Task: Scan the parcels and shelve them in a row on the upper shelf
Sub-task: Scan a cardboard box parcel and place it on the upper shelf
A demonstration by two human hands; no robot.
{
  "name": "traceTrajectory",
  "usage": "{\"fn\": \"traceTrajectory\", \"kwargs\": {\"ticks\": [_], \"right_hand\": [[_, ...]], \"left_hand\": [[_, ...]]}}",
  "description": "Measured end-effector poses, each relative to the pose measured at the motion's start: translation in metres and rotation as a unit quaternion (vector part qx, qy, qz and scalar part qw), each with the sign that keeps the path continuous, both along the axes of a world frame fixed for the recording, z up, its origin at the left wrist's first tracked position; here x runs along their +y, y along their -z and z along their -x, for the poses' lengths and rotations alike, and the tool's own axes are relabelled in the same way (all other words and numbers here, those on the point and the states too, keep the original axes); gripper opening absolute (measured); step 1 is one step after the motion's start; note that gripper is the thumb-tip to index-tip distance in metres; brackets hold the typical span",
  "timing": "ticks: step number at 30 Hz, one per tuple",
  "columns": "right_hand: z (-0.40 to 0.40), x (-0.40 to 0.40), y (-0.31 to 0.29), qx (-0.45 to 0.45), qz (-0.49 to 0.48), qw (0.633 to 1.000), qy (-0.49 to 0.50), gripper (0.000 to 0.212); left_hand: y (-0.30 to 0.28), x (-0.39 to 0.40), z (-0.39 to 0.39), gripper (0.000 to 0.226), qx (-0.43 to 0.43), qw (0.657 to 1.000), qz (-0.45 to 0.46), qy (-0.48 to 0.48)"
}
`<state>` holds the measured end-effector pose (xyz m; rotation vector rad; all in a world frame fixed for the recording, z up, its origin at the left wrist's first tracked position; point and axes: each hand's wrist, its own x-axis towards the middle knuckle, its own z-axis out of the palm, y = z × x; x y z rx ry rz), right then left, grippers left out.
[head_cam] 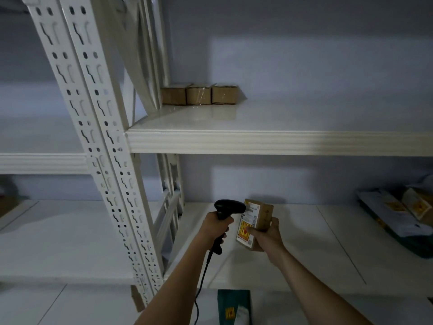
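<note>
My left hand (216, 227) grips a black corded barcode scanner (228, 208), its head aimed right at a small cardboard parcel (263, 218). My right hand (267, 235) holds that parcel upright from below, its white shipping label and yellow-red sticker facing the scanner. Scanner head and label are almost touching. Both are held above the lower shelf (316, 245). On the upper shelf (257, 141), three cardboard parcels (199, 93) stand side by side at the back left corner, next to the wall.
A white perforated upright post (98, 141) stands left of my arms. A heap of mailer bags and parcels (396, 214) lies at the right end of the lower shelf. A dark green parcel (234, 307) sits below, by the frame's bottom edge.
</note>
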<state>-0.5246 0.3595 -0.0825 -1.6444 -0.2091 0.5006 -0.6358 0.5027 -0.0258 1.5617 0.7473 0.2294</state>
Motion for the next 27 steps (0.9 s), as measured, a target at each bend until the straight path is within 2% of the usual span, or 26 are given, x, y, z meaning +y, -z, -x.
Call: {"fn": "traceTrajectory", "kwargs": {"ticks": [12,18,27], "right_hand": [[-0.002,-0.008,0.003,0.008,-0.006,1.000,-0.011,0.072],[-0.005,-0.011,-0.001,0.017,-0.007,1.000,-0.008,0.065],[-0.013,-0.018,-0.001,0.018,-0.002,1.000,-0.009,0.068]], "left_hand": [[0.000,-0.013,0.002,0.010,0.009,1.000,-0.008,0.007],[-0.001,-0.016,0.001,0.009,0.012,1.000,-0.012,0.010],[0.002,-0.017,-0.005,0.010,0.016,1.000,-0.006,0.022]]}}
